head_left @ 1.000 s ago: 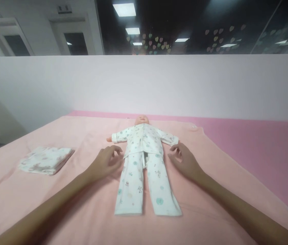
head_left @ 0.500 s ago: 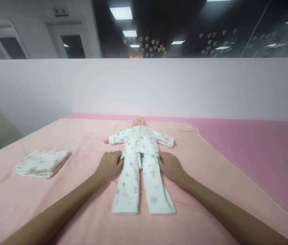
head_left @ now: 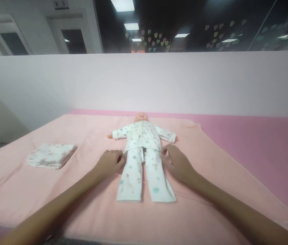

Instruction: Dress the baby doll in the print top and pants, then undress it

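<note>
A baby doll (head_left: 141,117) lies on its back with its arms spread. It wears a white printed long-sleeved shirt (head_left: 144,136) and matching trousers (head_left: 131,180), whose legs lie flat and slightly apart. My left hand (head_left: 110,162) is at the left side of the doll's waist, thumb and fingers closed at the edge of the clothes near the shirt hem. On the other side my right hand (head_left: 176,163) pinches the edge at the same height. Whether the fingers grip shirt or trousers there is hard to make out.
A folded white printed cloth (head_left: 52,155) lies to the left on the pink sheet (head_left: 90,129). Darker pink padding (head_left: 248,143) shows at the right. Behind stands a white low wall (head_left: 159,83) with dark glass above it.
The view has shifted, bringing the sheet's near edge into sight. My right hand's thumb and forefinger now show in a pinch at the waist side; my left hand stays beside the waist.
</note>
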The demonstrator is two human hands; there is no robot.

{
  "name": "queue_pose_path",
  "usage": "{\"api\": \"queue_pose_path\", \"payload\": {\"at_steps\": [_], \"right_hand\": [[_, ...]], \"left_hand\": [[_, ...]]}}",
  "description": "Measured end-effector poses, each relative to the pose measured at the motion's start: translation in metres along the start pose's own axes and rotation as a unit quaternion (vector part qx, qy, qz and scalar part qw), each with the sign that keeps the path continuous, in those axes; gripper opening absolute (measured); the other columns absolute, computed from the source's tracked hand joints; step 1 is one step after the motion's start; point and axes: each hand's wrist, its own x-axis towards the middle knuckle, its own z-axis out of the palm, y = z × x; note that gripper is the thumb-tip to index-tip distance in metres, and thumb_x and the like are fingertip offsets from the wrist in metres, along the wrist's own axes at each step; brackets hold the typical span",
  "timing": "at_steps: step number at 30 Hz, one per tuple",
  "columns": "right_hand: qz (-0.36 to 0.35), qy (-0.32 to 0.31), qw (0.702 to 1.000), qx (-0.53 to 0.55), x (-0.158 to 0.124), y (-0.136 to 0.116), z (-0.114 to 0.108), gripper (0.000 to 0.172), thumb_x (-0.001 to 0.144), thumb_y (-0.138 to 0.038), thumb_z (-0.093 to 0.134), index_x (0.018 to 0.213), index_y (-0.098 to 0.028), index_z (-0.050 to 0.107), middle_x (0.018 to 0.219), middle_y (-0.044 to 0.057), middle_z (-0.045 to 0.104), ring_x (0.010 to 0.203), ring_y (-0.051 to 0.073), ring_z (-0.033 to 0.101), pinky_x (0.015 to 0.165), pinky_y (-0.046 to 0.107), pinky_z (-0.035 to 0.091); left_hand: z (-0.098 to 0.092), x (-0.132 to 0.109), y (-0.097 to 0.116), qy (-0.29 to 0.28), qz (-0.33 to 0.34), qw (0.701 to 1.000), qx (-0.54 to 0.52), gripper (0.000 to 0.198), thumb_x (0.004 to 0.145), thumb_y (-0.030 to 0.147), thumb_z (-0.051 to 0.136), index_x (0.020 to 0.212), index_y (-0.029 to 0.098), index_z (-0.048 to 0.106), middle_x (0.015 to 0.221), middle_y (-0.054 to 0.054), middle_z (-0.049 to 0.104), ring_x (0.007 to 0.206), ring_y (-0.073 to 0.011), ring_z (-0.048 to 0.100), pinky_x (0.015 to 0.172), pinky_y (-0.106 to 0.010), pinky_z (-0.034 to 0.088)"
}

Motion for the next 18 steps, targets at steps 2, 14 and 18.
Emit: {"api": "queue_pose_path", "payload": {"at_steps": [2, 14, 18], "right_hand": [[-0.027, -0.016, 0.999, 0.028, -0.012, -0.015, -0.008, 0.017, 0.104, -0.036, 0.050, 0.105, -0.021, 0.059, 0.100, 0.006, 0.063, 0.090, 0.019, 0.055, 0.079, 0.032, 0.043], [-0.231, -0.103, 0.967, -0.033, -0.070, -0.077, 0.025, 0.025, 0.099, -0.039, 0.066, 0.093, -0.018, 0.057, 0.096, 0.004, 0.058, 0.090, 0.019, 0.046, 0.081, 0.033, 0.032], [-0.243, -0.056, 0.965, -0.083, -0.067, -0.082, 0.045, 0.022, 0.099, -0.035, 0.065, 0.090, -0.017, 0.056, 0.091, 0.003, 0.057, 0.088, 0.018, 0.045, 0.083, 0.034, 0.031]], "left_hand": [[-0.005, -0.013, 0.006, -0.010, -0.014, 0.999, -0.040, 0.041, 0.104, 0.044, 0.038, 0.068, 0.023, 0.039, 0.070, -0.003, 0.061, 0.063, -0.0226, 0.054, 0.065, -0.037, 0.034], [0.000, -0.093, 0.017, -0.041, 0.124, 0.988, -0.083, 0.040, 0.099, 0.057, 0.060, 0.085, 0.021, 0.049, 0.083, 0.000, 0.060, 0.075, -0.0207, 0.053, 0.080, -0.037, 0.035], [0.001, -0.103, 0.018, -0.035, 0.157, 0.987, -0.029, 0.035, 0.096, 0.046, 0.067, 0.083, 0.021, 0.046, 0.079, 0.002, 0.057, 0.075, -0.0198, 0.054, 0.080, -0.036, 0.033]]}}
